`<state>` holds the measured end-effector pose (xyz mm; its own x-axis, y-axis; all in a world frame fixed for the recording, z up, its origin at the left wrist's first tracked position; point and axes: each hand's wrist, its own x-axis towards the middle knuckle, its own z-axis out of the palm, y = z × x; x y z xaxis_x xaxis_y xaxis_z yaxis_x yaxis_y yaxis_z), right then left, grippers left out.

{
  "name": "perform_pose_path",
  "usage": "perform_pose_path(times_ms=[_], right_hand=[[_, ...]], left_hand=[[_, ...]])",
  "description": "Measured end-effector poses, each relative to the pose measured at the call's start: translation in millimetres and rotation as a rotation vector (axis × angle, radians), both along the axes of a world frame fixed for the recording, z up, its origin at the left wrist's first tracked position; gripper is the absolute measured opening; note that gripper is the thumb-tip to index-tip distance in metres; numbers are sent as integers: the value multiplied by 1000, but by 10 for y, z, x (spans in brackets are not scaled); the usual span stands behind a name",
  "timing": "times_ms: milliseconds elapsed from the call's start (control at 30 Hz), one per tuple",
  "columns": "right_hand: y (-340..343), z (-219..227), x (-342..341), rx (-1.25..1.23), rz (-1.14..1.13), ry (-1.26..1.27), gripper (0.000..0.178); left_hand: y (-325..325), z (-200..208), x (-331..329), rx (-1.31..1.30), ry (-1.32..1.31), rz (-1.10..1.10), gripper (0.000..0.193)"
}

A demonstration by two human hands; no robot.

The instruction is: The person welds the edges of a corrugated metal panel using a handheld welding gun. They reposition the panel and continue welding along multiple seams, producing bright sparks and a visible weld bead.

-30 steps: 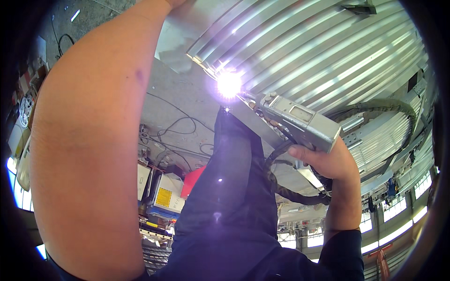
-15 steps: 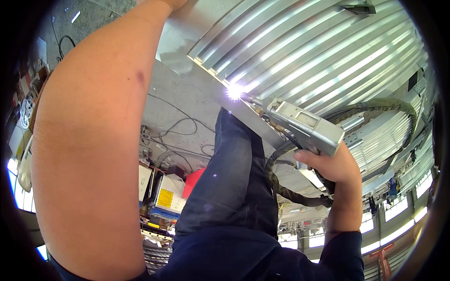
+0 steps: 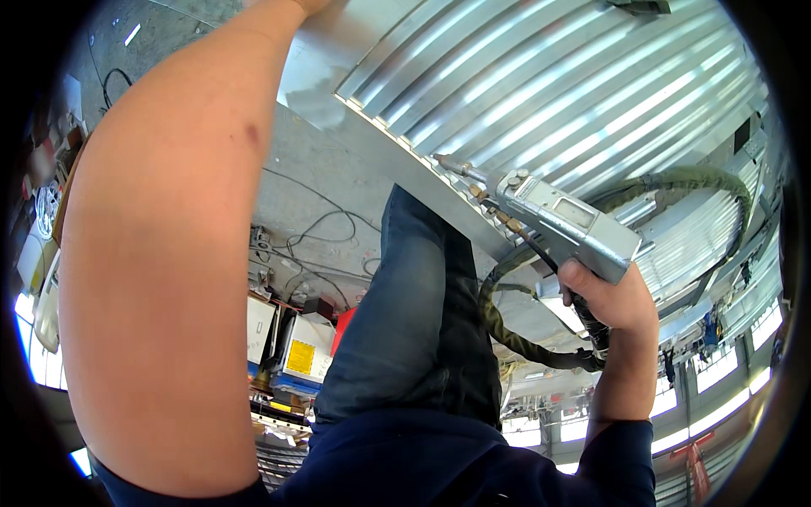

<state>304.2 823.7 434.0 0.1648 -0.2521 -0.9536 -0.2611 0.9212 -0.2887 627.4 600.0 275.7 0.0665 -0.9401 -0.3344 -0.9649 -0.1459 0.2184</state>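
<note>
My right hand [image 3: 617,297] is wrapped round the grip of a silver welding gun [image 3: 574,221]. Its nozzle [image 3: 454,165] points up and left, close to the edge of a corrugated metal panel [image 3: 541,93], with no arc lit. A cloth-sheathed cable [image 3: 503,325] loops from below the hand. My left arm stretches up the left side to the top of the picture. Only a sliver of my left hand [image 3: 312,5] shows there, near a flat metal sheet [image 3: 314,72]; its fingers are cut off by the edge.
Thin black cables [image 3: 325,203] trail over the grey floor. Boxes, among them a white one with a yellow label [image 3: 302,357], stand at lower left beside my leg [image 3: 397,313]. A dark object [image 3: 639,7] lies on the panel's far side. Red metalwork [image 3: 697,469] is at lower right.
The bright arc at the gun's tip has gone out. My right hand has drawn the welding gun slightly right and down, off the panel's edge. My left arm has barely shifted.
</note>
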Motion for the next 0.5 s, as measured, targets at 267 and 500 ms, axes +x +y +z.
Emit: perform_pose_path(times_ms=[267,500], right_hand=[[585,1021,-607,106,66,227,35],[1009,1345,-837,42,-150,276,29]], left_hand=[[19,27,22,17,-26,6,88],[298,-224,334,-357,-11,-22,91]])
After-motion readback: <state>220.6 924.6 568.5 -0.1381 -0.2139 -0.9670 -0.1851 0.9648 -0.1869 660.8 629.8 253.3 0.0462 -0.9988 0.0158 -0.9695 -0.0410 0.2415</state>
